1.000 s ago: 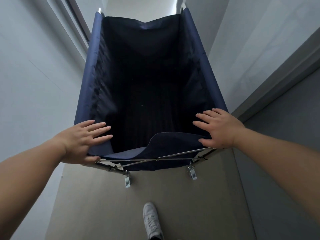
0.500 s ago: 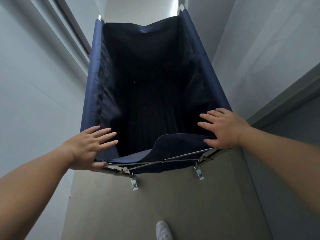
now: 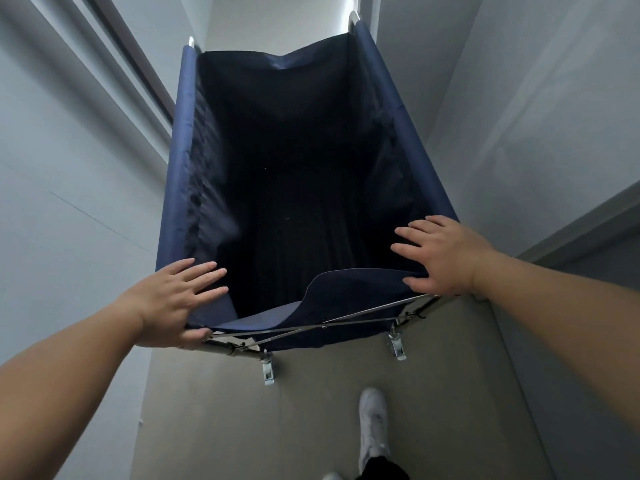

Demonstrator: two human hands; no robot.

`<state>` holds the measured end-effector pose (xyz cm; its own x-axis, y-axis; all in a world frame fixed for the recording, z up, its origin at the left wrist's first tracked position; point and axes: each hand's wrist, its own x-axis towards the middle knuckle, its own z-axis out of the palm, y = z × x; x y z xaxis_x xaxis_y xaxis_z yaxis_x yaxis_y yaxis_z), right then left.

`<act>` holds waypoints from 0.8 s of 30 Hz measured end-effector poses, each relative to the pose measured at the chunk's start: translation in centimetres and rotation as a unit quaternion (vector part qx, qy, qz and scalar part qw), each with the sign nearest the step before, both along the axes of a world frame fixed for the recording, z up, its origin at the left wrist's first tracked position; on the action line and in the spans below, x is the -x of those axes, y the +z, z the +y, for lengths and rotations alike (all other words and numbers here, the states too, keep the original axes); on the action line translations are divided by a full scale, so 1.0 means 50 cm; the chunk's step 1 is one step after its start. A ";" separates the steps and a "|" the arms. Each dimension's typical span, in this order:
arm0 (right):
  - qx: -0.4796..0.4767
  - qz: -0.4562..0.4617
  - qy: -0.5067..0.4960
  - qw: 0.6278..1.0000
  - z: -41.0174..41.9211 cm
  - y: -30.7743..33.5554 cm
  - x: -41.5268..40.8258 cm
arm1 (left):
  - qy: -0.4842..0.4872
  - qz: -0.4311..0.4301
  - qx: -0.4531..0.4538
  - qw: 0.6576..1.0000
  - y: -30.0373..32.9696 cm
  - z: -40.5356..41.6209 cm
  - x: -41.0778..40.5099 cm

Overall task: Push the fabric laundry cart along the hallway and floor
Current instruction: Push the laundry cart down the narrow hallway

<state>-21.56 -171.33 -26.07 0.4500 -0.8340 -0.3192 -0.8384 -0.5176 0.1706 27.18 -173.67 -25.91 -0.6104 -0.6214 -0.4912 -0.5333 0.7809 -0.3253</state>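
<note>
Your laundry cart [image 3: 408,143] stands straight ahead of you in a narrow hallway, between a pale wall on the left [image 3: 69,202] and another on the right [image 3: 536,116], on a matte beige-grey floor [image 3: 346,410]. Its bag is navy woven fabric, slightly glossy along the sleeved side rails and gathered into small pleats on the left inner side. The near edge sags in a curved flap over thin crossed metal rods [image 3: 311,329].

Your left hand [image 3: 173,303] lies on the near left corner, fingers straight and spread, thumb under the rim. Your right hand [image 3: 440,254] rests on the near right corner, fingers straight and slightly spread, thumb against the fabric edge.

Two metal caster brackets [image 3: 268,370] show below the frame; the wheels themselves are hard to make out. The bag's interior is too dark to read. A white shoe [image 3: 372,420] shows below, cut off by a dark trouser hem.
</note>
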 end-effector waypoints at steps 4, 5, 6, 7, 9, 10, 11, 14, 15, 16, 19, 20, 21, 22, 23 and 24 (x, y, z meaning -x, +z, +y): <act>-0.003 -0.005 0.002 1.000 -0.058 0.001 0.002 | 0.007 -0.006 0.002 1.000 -0.001 -0.051 0.004; -0.005 -0.006 0.003 1.000 -0.076 0.002 0.002 | 0.010 -0.007 0.000 1.000 -0.001 -0.066 0.005; -0.007 -0.007 0.005 1.000 -0.093 0.002 0.003 | 0.012 -0.008 -0.003 1.000 -0.001 -0.080 0.006; -0.008 -0.008 0.008 1.000 -0.111 0.003 0.004 | 0.013 -0.011 -0.005 1.000 -0.001 -0.095 0.007; -0.009 -0.012 0.013 1.000 -0.147 0.004 0.006 | 0.018 -0.013 -0.011 1.000 0.000 -0.126 0.009; -0.006 -0.015 0.015 1.000 -0.161 0.004 0.006 | 0.020 -0.014 -0.014 1.000 0.001 -0.139 0.010; -0.005 -0.017 0.017 1.000 -0.177 0.005 0.007 | 0.024 -0.014 -0.016 1.000 0.001 -0.153 0.010; -0.009 -0.022 0.022 0.999 -0.224 0.006 0.010 | 0.032 -0.019 -0.021 0.999 0.003 -0.192 0.014; -0.009 -0.022 0.024 0.999 -0.239 0.005 0.011 | 0.036 -0.019 -0.020 0.999 0.003 -0.206 0.015; -0.007 -0.021 0.025 0.999 -0.256 0.004 0.012 | 0.039 -0.018 -0.019 0.999 0.002 -0.220 0.015; -0.004 -0.019 0.029 0.999 -0.300 0.003 0.013 | 0.043 -0.021 -0.016 0.999 0.002 -0.257 0.018; -0.003 -0.019 0.030 0.999 -0.313 0.003 0.013 | 0.042 -0.023 -0.015 0.999 0.002 -0.268 0.018; -0.001 -0.021 0.031 0.999 -0.327 0.002 0.013 | 0.043 -0.024 -0.015 0.999 0.002 -0.280 0.017; 0.000 -0.021 0.033 0.999 -0.337 0.001 0.013 | 0.043 -0.025 -0.015 0.999 0.002 -0.289 0.017; 0.000 -0.021 0.034 0.999 -0.348 0.001 0.012 | 0.042 -0.026 -0.014 0.999 0.002 -0.298 0.017; 0.000 -0.020 0.034 0.999 -0.359 0.001 0.012 | 0.042 -0.026 -0.014 0.999 0.003 -0.308 0.017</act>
